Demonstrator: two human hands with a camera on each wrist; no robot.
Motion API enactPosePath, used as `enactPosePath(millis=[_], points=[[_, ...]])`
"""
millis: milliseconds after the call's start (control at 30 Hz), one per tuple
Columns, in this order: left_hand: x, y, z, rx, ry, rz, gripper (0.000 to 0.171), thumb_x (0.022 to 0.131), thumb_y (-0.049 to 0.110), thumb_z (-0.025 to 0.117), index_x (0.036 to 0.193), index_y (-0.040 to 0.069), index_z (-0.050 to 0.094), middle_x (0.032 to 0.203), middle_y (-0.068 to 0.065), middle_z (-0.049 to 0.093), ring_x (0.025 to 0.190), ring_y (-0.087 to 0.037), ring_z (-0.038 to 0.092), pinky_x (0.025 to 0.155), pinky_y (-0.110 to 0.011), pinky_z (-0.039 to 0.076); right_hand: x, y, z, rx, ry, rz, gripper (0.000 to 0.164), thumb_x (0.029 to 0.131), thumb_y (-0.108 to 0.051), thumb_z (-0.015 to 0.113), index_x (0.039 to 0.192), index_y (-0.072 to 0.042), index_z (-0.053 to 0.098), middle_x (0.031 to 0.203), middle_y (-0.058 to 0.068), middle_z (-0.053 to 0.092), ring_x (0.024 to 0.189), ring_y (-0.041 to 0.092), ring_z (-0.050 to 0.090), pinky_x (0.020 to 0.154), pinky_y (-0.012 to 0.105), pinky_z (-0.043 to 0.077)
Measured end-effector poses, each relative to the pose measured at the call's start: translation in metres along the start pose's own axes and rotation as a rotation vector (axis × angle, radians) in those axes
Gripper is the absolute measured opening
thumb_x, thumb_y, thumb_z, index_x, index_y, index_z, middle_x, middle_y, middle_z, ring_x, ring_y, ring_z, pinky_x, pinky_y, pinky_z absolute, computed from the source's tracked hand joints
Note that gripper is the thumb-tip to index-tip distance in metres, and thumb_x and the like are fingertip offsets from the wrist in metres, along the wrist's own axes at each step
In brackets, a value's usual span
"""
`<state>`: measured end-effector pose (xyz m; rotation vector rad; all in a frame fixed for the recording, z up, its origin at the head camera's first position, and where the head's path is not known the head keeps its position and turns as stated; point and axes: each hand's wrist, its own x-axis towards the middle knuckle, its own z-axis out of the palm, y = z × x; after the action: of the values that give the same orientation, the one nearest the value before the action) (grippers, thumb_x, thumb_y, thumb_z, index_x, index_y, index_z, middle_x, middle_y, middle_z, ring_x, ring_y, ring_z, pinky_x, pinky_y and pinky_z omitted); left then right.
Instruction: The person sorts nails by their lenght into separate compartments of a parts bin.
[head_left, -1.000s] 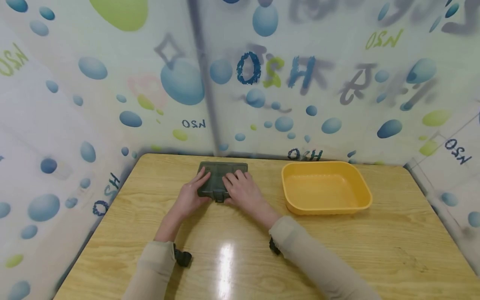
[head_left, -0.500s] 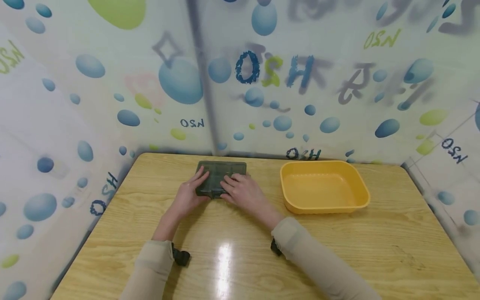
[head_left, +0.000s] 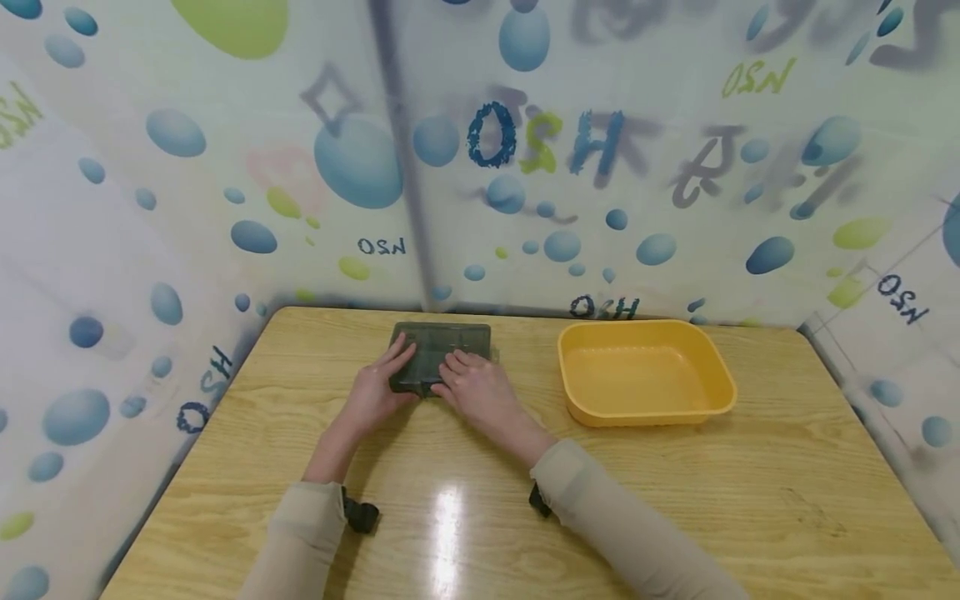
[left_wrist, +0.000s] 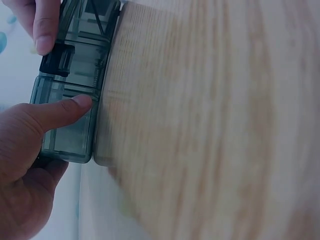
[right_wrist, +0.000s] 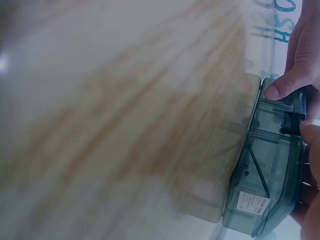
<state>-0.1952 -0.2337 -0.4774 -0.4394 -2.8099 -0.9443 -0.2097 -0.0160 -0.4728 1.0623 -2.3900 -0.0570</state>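
Note:
A dark green see-through plastic organizer case (head_left: 431,342) lies near the table's back edge, its lid down. My left hand (head_left: 372,392) grips its left end, with the thumb (left_wrist: 72,110) across the front face and the fingers on the lid. On the front right, my right hand (head_left: 480,396) holds the case, fingers bent over the lid. Its thumb is right at the black latch (left_wrist: 57,59), which lies against the front. Dividers and small dark pieces show through the wall, and a white label (right_wrist: 252,202) sits inside the right part.
To the right of the case stands a yellow plastic basin (head_left: 645,375) with nothing in it. The wooden table (head_left: 450,458) meets a patterned wall covering (head_left: 480,208) behind the case.
The latch stuck out from the case's front a second ago and is now folded flat against it. My right hand has shifted slightly left, its thumb moving to the latch.

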Motion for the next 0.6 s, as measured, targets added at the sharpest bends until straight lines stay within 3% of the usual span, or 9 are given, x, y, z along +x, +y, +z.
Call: enactPosePath(millis=[267,433,600], points=[[0.004,0.001,0.002,-0.017,-0.005,0.009,0.086,0.073,-0.005,0.09,0.149,-0.003,0.049,0.162,-0.021,0.031,0.138,-0.047,0.043,0.106,-0.054,0.044,-0.001,0.002,-0.004,0.019,-0.01,0.021,0.038,0.105,-0.044,0.057,0.121,-0.016,0.078,0.126,0.002,0.072,0.118,0.016,0.067,0.1,0.031,0.051],[0.005,-0.001,0.0,0.029,-0.027,0.032,0.085,0.074,-0.004,0.09,0.149,-0.005,0.048,0.161,-0.024,0.032,0.134,-0.049,0.046,0.104,-0.056,0.046,0.001,0.0,-0.007,0.037,-0.033,0.037,0.037,0.104,-0.044,0.059,0.12,-0.016,0.078,0.124,0.002,0.072,0.117,0.016,0.067,0.1,0.031,0.052],[0.004,0.004,-0.013,0.119,-0.122,0.029,0.087,0.075,-0.002,0.089,0.15,-0.006,0.046,0.161,-0.027,0.031,0.129,-0.051,0.05,0.098,-0.056,0.05,0.008,-0.003,-0.013,0.101,-0.164,0.068,0.041,0.106,-0.044,0.057,0.124,-0.014,0.076,0.13,0.003,0.07,0.122,0.018,0.065,0.102,0.032,0.05]])
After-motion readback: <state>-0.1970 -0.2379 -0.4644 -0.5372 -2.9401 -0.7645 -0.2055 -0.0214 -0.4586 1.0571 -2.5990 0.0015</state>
